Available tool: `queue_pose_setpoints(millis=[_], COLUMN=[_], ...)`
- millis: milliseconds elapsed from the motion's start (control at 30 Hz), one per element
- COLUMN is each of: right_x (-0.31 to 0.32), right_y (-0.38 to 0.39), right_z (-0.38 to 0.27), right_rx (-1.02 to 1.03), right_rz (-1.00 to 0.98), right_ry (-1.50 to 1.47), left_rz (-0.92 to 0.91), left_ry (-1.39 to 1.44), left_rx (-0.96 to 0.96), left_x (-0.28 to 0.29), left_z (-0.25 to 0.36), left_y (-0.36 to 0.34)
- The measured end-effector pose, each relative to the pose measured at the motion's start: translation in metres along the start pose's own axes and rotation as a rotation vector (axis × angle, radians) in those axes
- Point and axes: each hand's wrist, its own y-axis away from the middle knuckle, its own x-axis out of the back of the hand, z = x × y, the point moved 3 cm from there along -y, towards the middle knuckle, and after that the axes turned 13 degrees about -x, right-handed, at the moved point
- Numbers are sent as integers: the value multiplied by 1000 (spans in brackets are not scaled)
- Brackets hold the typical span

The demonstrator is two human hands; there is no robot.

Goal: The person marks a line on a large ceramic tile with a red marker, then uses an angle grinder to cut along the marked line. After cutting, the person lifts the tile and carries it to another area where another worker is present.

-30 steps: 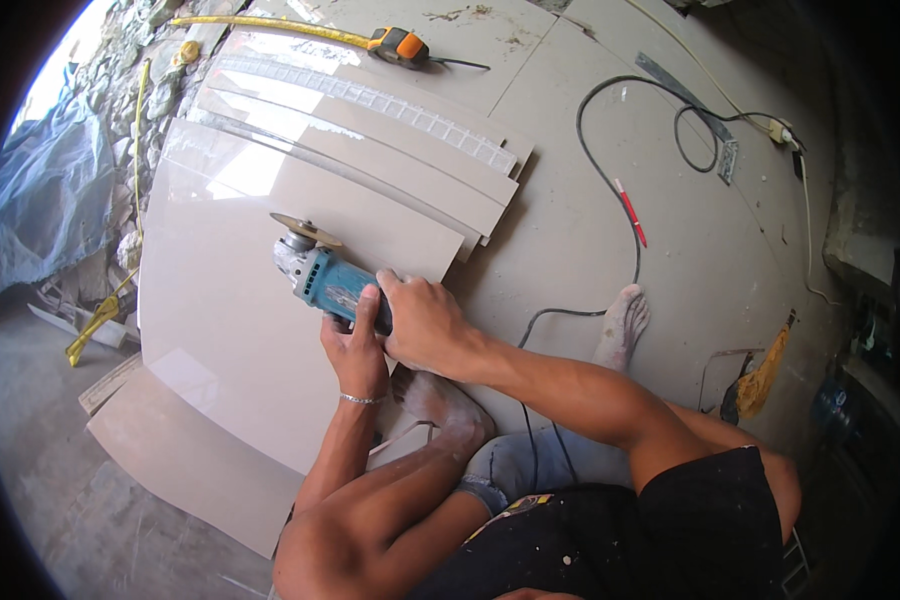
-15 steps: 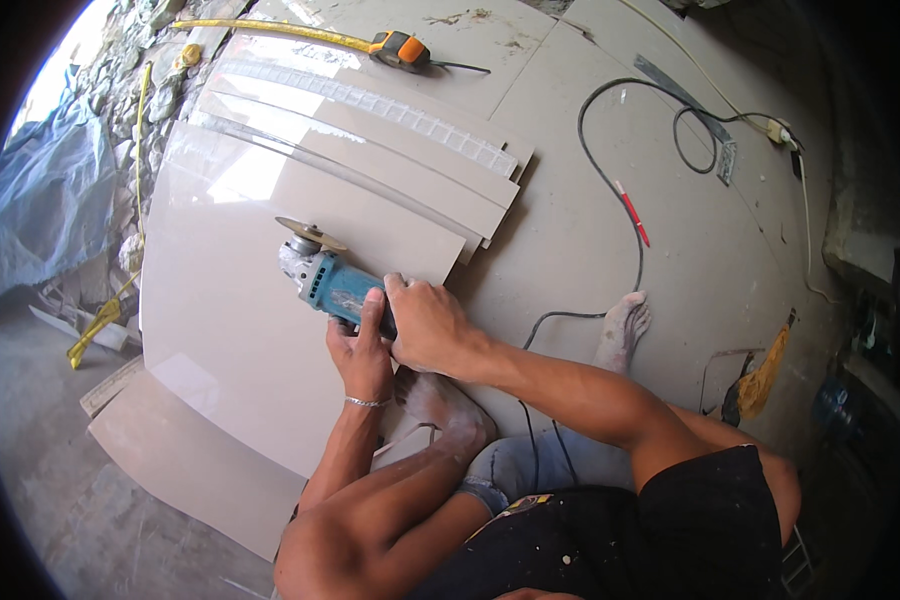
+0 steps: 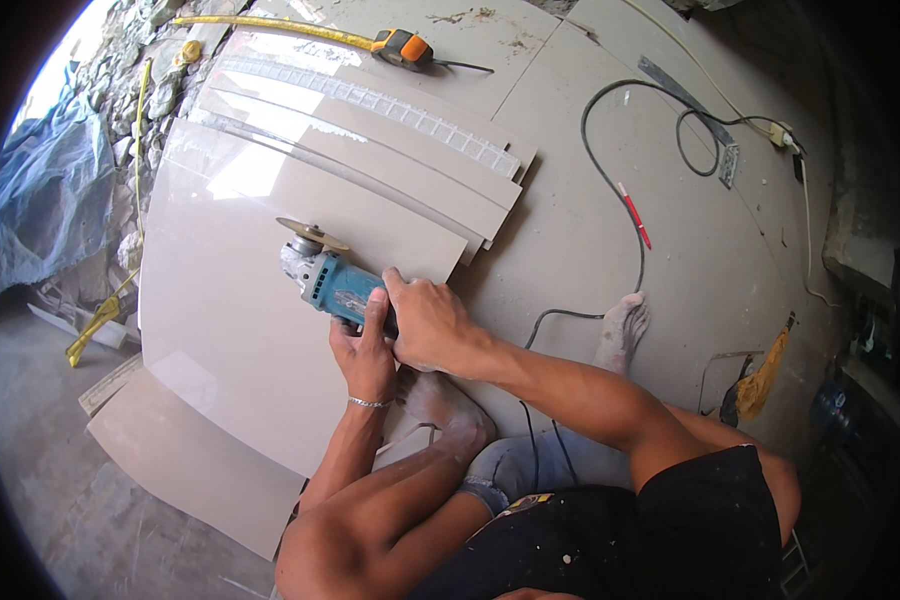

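Observation:
A blue angle grinder with a thin cutting disc is held over a large glossy beige tile. My left hand, a bracelet at its wrist, grips the tool's body from below with the thumb along its side. My right hand wraps round the rear end of the grinder. The disc sits near the tile's surface, close to its far edge; whether it touches I cannot tell. Several more tiles lie stacked in strips beyond.
An orange and black tape measure lies at the back with its yellow blade out. A red pen rests by the black power cord. A metal square and a plug connection are at the right. Blue sheeting hangs at the left.
Almost nothing differs: the view has shifted very slightly, and both hands keep the grinder in the same place over the tile.

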Motion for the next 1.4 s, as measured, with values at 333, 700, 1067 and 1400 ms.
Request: queue_pose_setpoints(millis=[333,700,1067,1400], right_x=[-2,2,-2,-4], right_y=[3,14,15,14], right_z=[6,11,13,14], right_rx=[-22,20,-2,-12], right_rz=[-38,4,-2,-21], right_ry=[-57,-5,-26,8], left_rz=[-18,-38,-33,-24], left_ry=[-78,-18,-22,-19], left_rx=[-28,-11,27,3], left_x=[0,-3,-6,-2], left_z=[-2,-3,-1,-6], left_y=[3,12,15,14])
